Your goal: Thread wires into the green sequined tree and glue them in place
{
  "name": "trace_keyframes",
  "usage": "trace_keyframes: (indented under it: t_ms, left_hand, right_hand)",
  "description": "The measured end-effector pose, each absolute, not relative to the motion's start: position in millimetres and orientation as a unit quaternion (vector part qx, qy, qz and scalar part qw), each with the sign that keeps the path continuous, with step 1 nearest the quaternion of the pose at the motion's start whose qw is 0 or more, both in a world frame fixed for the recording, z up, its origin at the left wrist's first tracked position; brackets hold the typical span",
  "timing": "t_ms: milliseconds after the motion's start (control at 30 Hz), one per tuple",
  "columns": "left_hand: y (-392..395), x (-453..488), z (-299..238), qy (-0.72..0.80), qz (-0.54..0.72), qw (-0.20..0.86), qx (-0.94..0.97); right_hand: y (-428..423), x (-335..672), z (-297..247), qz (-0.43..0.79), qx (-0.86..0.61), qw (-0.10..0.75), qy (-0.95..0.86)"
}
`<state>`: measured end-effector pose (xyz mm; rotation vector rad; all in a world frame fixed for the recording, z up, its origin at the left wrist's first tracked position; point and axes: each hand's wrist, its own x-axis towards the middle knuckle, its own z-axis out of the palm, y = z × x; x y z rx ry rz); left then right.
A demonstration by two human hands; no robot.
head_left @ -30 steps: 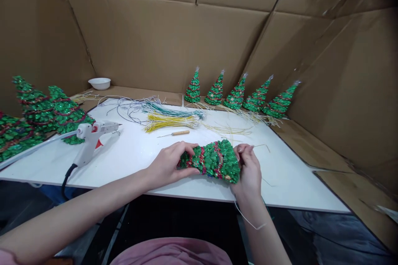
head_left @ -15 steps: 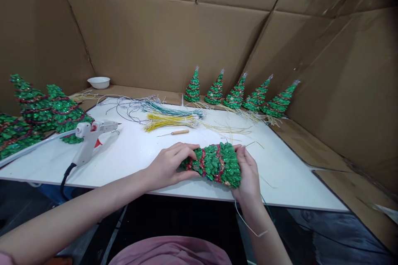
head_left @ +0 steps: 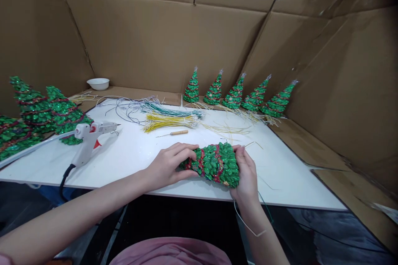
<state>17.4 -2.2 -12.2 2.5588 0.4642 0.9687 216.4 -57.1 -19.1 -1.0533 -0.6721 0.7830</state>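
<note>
A small green glittery Christmas tree (head_left: 219, 165) with red garlands lies on its side near the front edge of the table. My left hand (head_left: 174, 163) is closed around its narrow end, thumb below and fingers above. At the wide base, my right hand (head_left: 247, 176) grips the rim, its fingers partly hidden behind the base. White and green wires (head_left: 245, 219) hang down beside my right wrist, and other thin wire ends poke out past the fingertips. Where these wires join the tree is hidden.
A hot glue gun (head_left: 88, 140) stands on the white table (head_left: 130, 169) at left, near more trees (head_left: 66, 112). Behind lie an awl (head_left: 179, 132), yellow wires (head_left: 169, 122) and green wires (head_left: 168, 109). Several finished trees (head_left: 213, 89) and a white bowl (head_left: 98, 84) line the cardboard wall.
Almost nothing differs; the view has shifted very slightly. Both hands keep the same hold on the tree.
</note>
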Motion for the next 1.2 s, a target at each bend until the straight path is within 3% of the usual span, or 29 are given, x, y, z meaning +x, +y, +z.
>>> trace_keyframes:
  t_ms: [267,333,467,533,800,967,1200]
  left_hand:
    - [8,12,2,0.201,0.351,0.23,0.885]
    - [21,11,6,0.271,0.367,0.181,0.871]
    - [52,17,5,0.378,0.221,0.048,0.898]
    - [65,22,3,0.392,0.193,0.044,0.898]
    - [88,34,4,0.428,0.12,0.088,0.891]
    - [90,37,6,0.42,0.115,0.127,0.891]
    - [68,12,31,0.329,0.187,0.202,0.904]
  right_hand:
    - [-59,219,-19,0.339,-0.479,0.752,-0.3]
    - [-60,218,-18,0.335,-0.477,0.756,-0.299]
    - [-62,216,-18,0.31,-0.473,0.763,-0.314]
    - [-62,217,-19,0.283,-0.469,0.768,-0.333]
    - [-62,224,-19,0.163,-0.457,0.761,-0.43]
    - [-60,223,-6,0.067,-0.48,0.698,-0.528]
    - [-58,237,3,0.106,-0.412,0.598,-0.68]
